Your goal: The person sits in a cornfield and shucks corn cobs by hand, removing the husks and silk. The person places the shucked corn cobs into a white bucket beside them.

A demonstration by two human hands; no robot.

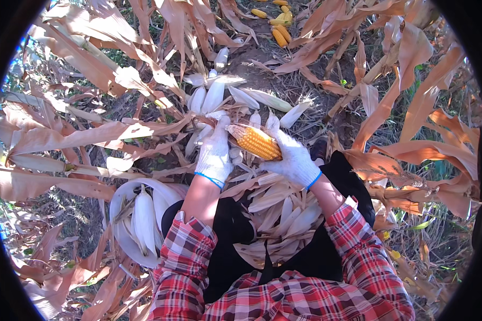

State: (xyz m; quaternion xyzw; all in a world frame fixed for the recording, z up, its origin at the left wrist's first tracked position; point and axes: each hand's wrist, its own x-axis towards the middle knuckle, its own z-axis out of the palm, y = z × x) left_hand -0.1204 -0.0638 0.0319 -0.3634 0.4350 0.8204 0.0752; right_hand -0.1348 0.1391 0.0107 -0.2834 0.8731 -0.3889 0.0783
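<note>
An ear of yellow corn, its kernels bared along most of its length, is held slantwise before me. My right hand, in a white knit glove with a blue cuff edge, grips its lower right end. My left hand, gloved the same way, is closed beside the ear's pale tip. A strip of dry husk sticks out past its fingers. Between my knees lies a heap of loose, pale husks. Beyond my hands, several ears still in white husks lie on the ground.
A white bucket holding husked-over ears stands by my left leg. Several bare yellow ears lie farther ahead on the soil. Dry corn stalks and long brown leaves crowd in on both sides.
</note>
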